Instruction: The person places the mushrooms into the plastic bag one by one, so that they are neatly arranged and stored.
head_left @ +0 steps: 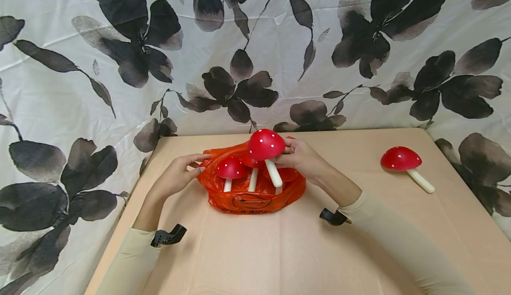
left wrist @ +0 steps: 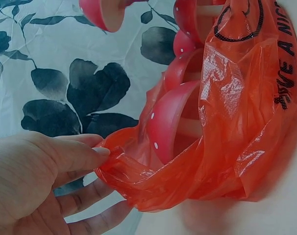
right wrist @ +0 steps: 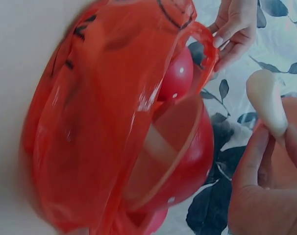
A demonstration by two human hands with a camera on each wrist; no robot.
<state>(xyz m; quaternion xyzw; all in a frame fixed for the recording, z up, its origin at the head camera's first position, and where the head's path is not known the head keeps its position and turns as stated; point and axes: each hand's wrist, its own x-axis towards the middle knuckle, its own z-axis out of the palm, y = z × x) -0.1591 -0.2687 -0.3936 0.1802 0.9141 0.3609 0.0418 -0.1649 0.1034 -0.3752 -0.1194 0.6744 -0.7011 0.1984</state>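
Cream sleeves (head_left: 399, 237) come in nearest, at 5 and 7 o'clock of the red plastic bag (head_left: 255, 204), each with a black device (head_left: 169, 236) at the wrist. The bag sits on the pale bench (head_left: 239, 255), mouth gaping, with several mushrooms (head_left: 231, 168) inside, caps up. At 9 o'clock the left hand (head_left: 175, 175) has its grip pinched on the bag's rim. At 2 o'clock the right hand (head_left: 301, 159) has its grip closed about the stem of a spotted mushroom (head_left: 265, 144), held above the mouth, stem pointing to 5 o'clock. The step in hand looks like passing this mushroom through the opening; whether in or out, I cannot tell. Either way, the next move seems to call for the left grip to keep the rim spread and the right to steer the broad cap clear of the film. A lone mushroom (head_left: 400, 158) lies well apart, near 3 o'clock. Farthest off hangs a flowered cloth (head_left: 287, 64).
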